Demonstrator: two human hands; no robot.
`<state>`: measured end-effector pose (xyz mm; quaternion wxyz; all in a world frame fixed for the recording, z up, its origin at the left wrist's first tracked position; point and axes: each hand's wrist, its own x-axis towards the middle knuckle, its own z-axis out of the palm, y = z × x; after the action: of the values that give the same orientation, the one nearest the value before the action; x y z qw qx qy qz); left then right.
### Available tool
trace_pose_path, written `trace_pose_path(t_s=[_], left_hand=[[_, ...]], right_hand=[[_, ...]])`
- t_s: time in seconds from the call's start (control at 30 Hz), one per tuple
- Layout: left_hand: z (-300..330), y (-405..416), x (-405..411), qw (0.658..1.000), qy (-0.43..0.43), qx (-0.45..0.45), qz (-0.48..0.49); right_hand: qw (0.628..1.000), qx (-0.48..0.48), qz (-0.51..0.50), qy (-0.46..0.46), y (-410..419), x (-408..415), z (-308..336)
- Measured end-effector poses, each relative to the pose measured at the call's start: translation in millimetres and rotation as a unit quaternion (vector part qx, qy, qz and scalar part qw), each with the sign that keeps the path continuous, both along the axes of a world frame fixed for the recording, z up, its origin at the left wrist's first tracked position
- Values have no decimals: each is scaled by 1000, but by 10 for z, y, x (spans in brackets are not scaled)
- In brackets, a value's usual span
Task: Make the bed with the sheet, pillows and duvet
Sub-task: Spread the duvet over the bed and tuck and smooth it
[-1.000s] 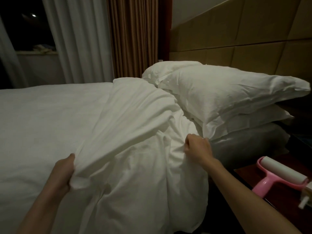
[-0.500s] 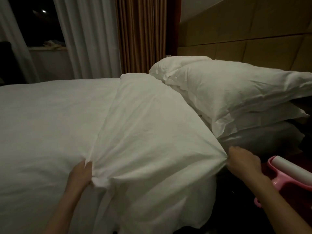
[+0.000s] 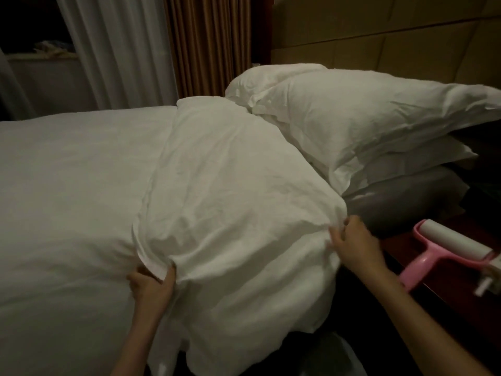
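A white duvet [image 3: 81, 185] covers the bed, and its top end lies folded back as a broad band [image 3: 230, 185] across the bed. My left hand [image 3: 151, 286] pinches the near left corner of that fold. At the fold's near right corner, by the bed's side, my right hand [image 3: 352, 242] grips the cloth. White pillows [image 3: 366, 118] are stacked at the head of the bed on the right, one more pillow [image 3: 271, 77] behind them. A grey sheet-covered mattress edge [image 3: 401, 199] shows under the pillows.
A pink lint roller [image 3: 455, 248] lies on a dark wooden bedside table [image 3: 461, 299] at the right. A padded headboard [image 3: 379, 36] rises behind the pillows. White and brown curtains [image 3: 162, 50] hang beyond the bed's far side.
The crumpled folded-back duvet end has been pulled flat and taut. My right hand moved out to the right corner of the fold, and my left hand shifted right along its near edge.
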<state>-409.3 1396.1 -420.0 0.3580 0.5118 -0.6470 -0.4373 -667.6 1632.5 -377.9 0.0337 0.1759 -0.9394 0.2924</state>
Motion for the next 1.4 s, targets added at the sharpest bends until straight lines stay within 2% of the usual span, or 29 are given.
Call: trace_pose_path(t_s=[0.03, 0.1, 0.17, 0.23, 0.3, 0.4, 0.47, 0.53, 0.6, 0.63, 0.7, 0.77, 0.83, 0.9, 0.97, 1.17, 1.3, 1.4], left_hand=[[-11, 44, -4, 998, 40, 10, -39], [-95, 105, -8, 993, 73, 5, -94], [-124, 202, -37, 990, 83, 13, -113], [-50, 332, -54, 987, 112, 46, -110], [9, 414, -27, 978, 168, 89, -81], [-45, 355, 104, 934, 293, 197, -57], [-124, 345, 175, 906, 325, 263, -71], [-309, 350, 188, 892, 321, 309, -71], [-552, 340, 161, 926, 231, 295, -46], [-681, 332, 153, 955, 155, 252, -33], [-803, 399, 140, 990, 43, 130, -27], [-854, 491, 126, 999, -18, 43, -19], [-1026, 545, 163, 998, -26, 22, -57], [-1193, 526, 224, 993, -67, 55, -86], [-1280, 498, 264, 985, -123, 74, -92], [-1201, 556, 317, 981, -149, 73, -104], [-1172, 564, 416, 976, -178, 60, -105], [-1168, 582, 446, 977, -175, 66, -97]], right_hand=[[992, -79, 14, -96, -38, 128, -198], [954, -151, 16, -257, -143, 326, -541], [924, -232, 4, -304, -221, 403, -760], [917, -315, -29, -244, -232, 428, -774], [922, -353, -19, -160, -128, 488, -647], [917, -395, 21, -56, 123, 670, -477], [906, -422, 19, -18, 250, 784, -416], [898, -439, 20, -22, 314, 799, -465], [912, -406, 14, -59, 361, 758, -654], [925, -372, 8, -82, 398, 733, -780], [964, -240, 1, -118, 507, 684, -1091], [984, -79, 16, -157, 637, 680, -1360], [979, -8, 27, -203, 713, 698, -1506], [970, 4, 26, -240, 708, 709, -1556], [971, 7, 35, -235, 634, 658, -1607], [988, -32, -24, -148, 290, 461, -1694], [993, 18, -42, -105, 291, 375, -1681], [996, 9, -25, -89, 366, 359, -1708]])
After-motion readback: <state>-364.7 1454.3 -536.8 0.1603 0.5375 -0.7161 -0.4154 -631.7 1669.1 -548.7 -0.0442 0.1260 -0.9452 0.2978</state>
